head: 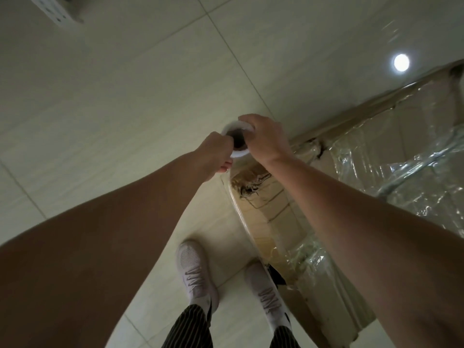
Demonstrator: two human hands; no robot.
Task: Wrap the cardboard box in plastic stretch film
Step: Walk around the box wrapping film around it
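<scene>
Right fingers (247, 121): curled over the top rim of the stretch film roll (237, 126), gripping it from its 3 o'clock side. Left fingers (226, 168): curled against the rim at the roll's 9 o'clock side; whether the tips go into the dark core cannot be told.

Right hand (267, 139) and left hand (216, 153) hold the roll between them, end-on to the camera, just above frame centre at 12 o'clock. Both forearms bare.

A taut band of film (238, 209) runs from under the roll toward 6 o'clock, along the near edge of the cardboard box (371, 151).

Box: on the floor, filling the frame from 2 to 5 o'clock. Wrinkled, glossy film already covers its top face. The corner below the roll is torn.

Tiled floor (125, 96): pale and glossy, with a round light reflection at 2 o'clock.

At 6 o'clock, two white shoes (194, 270) beside the box, below striped trouser legs (188, 327).

At 11 o'clock, top corner: white perforated object (56, 12), blurred.
</scene>
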